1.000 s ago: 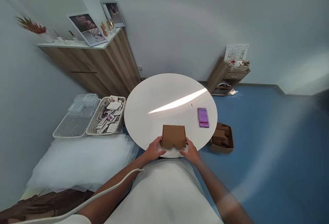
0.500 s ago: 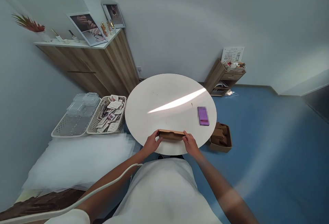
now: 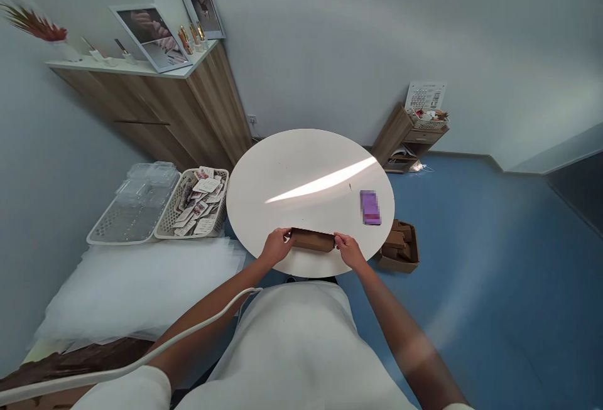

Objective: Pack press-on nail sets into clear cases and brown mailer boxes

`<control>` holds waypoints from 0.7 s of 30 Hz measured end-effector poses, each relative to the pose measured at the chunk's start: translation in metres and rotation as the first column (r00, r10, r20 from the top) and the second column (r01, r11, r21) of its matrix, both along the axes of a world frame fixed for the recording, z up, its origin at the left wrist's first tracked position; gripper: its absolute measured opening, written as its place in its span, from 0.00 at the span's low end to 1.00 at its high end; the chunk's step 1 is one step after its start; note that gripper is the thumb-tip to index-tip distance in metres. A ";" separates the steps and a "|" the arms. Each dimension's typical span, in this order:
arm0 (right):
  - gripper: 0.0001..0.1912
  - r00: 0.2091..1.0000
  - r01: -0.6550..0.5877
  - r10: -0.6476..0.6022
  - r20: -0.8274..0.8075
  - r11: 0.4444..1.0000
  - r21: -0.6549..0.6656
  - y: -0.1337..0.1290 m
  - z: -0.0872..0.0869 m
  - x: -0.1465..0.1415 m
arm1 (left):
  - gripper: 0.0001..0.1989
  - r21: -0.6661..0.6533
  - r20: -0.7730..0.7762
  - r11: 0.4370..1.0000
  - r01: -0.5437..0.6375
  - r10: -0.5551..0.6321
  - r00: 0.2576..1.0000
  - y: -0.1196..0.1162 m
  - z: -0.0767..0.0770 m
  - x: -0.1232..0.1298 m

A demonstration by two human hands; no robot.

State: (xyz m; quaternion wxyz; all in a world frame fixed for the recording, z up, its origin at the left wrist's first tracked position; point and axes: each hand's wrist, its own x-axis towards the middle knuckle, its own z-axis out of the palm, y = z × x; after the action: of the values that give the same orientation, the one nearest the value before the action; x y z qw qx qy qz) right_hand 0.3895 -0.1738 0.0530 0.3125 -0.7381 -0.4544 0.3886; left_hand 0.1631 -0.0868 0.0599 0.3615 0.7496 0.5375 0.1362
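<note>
Brown is showing on the box, white is gleaming off the tabletop, purple is popping from the blurred rectangle, blue is spreading over the floor, and streaky brown wood grain is running along the cabinet!

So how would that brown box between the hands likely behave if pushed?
The brown box looks like thin cardboard, so probably light. Its straight edges between left hand and right hand suggest some stiffness. Flat sides suggest sliding, not rolling.
</note>
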 end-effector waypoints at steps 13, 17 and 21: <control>0.27 0.990 0.065 -0.066 -0.127 0.998 -0.012 0.003 -0.002 -0.004 | 0.24 -0.141 0.199 0.990 -0.023 0.051 0.979 0.005 0.000 -0.007; 0.28 0.984 0.082 -0.085 -0.158 0.996 -0.027 -0.001 0.002 -0.008 | 0.23 -0.156 0.222 0.986 -0.054 0.088 0.971 0.011 -0.002 -0.008; 0.27 0.967 0.142 -0.154 -0.201 0.987 -0.072 -0.006 0.003 -0.014 | 0.20 -0.192 0.228 0.976 -0.106 0.150 0.962 0.014 -0.013 -0.012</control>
State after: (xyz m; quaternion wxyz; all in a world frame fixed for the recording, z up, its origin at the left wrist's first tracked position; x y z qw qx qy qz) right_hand 0.3753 -0.1799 0.0565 0.3648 -0.7343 -0.3521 0.4513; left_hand 0.1516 -0.0729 0.0468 0.4801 0.6557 0.5472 0.2005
